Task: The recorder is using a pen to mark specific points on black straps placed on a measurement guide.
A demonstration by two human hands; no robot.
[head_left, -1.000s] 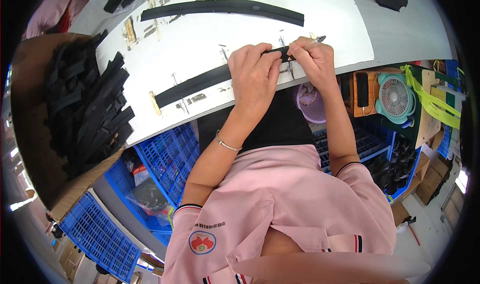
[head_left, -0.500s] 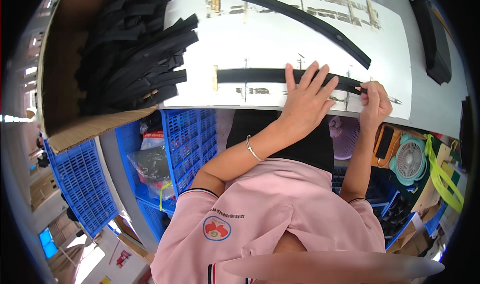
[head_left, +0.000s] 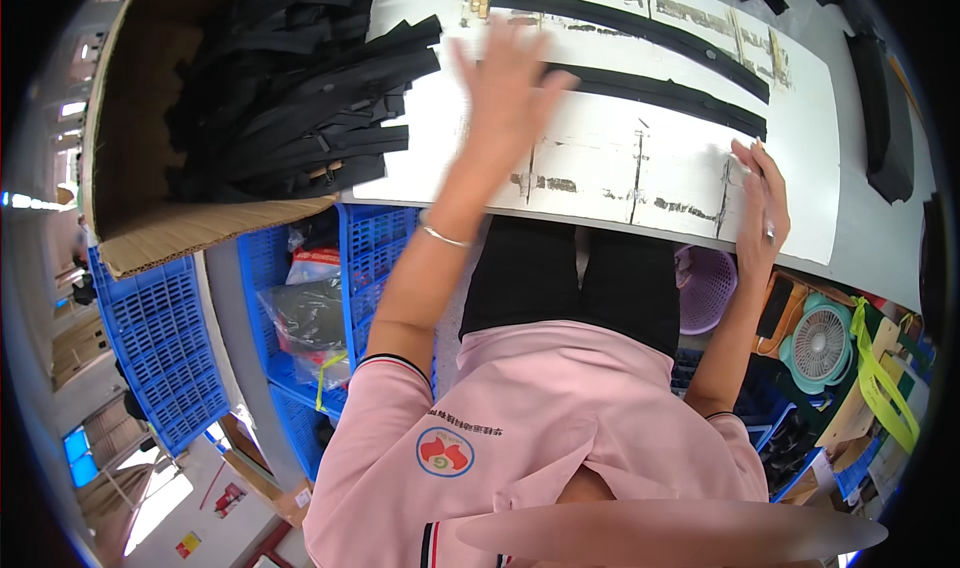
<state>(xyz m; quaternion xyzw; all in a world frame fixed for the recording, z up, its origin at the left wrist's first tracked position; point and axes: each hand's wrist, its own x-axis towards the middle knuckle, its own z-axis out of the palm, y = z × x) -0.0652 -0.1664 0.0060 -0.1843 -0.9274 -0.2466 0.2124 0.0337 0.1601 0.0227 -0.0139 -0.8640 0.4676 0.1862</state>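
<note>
Two long black fabric strips lie on a white marked board [head_left: 590, 148]. The upper strip [head_left: 640, 34] runs slanting down to the right and has a small round spot near its right part. Below it, roughly parallel, lies the lower strip [head_left: 670, 95]. My left hand [head_left: 508, 93], blurred by motion, is open with fingers spread over the left end of the lower strip; whether it touches cannot be seen. My right hand [head_left: 762, 198] is at that strip's right end, fingers bent together. A small shiny spot shows at this hand, but what it holds is unclear.
A cardboard box [head_left: 215, 223] heaped with black strips [head_left: 300, 88] stands left of the board. A long black object [head_left: 885, 118] lies on the table's right. Blue crates [head_left: 160, 353], a purple basket [head_left: 706, 288] and a small teal fan [head_left: 822, 343] sit below table level.
The lower strip has moved away from the near edge, up beside the other strip. My left hand has lifted from its middle and swung left and farther out. My right hand has turned upward.
</note>
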